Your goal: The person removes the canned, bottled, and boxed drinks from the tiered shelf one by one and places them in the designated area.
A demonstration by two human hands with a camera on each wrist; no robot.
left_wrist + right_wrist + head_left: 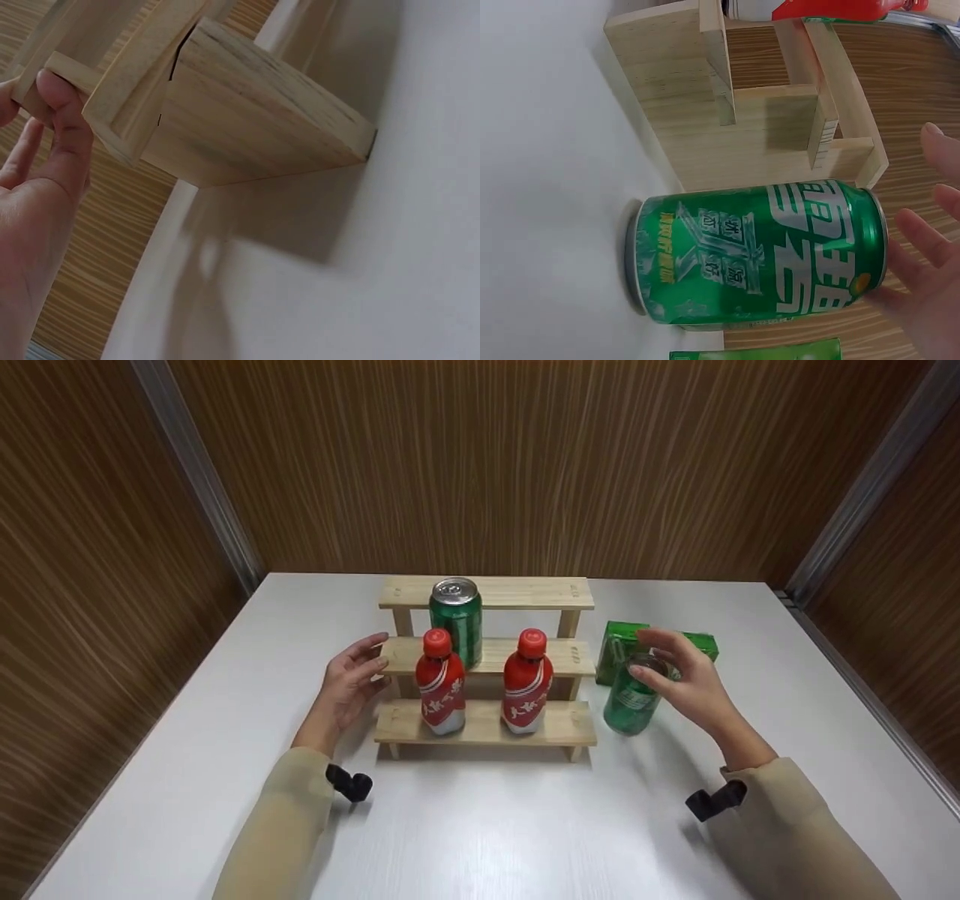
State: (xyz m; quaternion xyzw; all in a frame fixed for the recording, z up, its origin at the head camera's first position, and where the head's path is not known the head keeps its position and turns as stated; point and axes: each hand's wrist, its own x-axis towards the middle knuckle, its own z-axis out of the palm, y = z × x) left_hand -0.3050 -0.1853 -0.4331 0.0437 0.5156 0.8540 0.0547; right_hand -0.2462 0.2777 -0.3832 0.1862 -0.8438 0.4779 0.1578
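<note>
A three-tier wooden shelf stands on the white table. My left hand is at its left side, and in the left wrist view thumb and fingers pinch the end of a plank. To the right of the shelf a green drink can stands upright on the table. My right hand hovers around its top rim, thumb and fingers spread apart; contact is not clear. Another green can stands on the middle tier. Two red-capped bottles, the left bottle and the right bottle, stand on the lowest tier.
Behind the right-hand can are a green box and a second green box, partly hidden by the hand. Wood-grain panels enclose the table at the back and sides.
</note>
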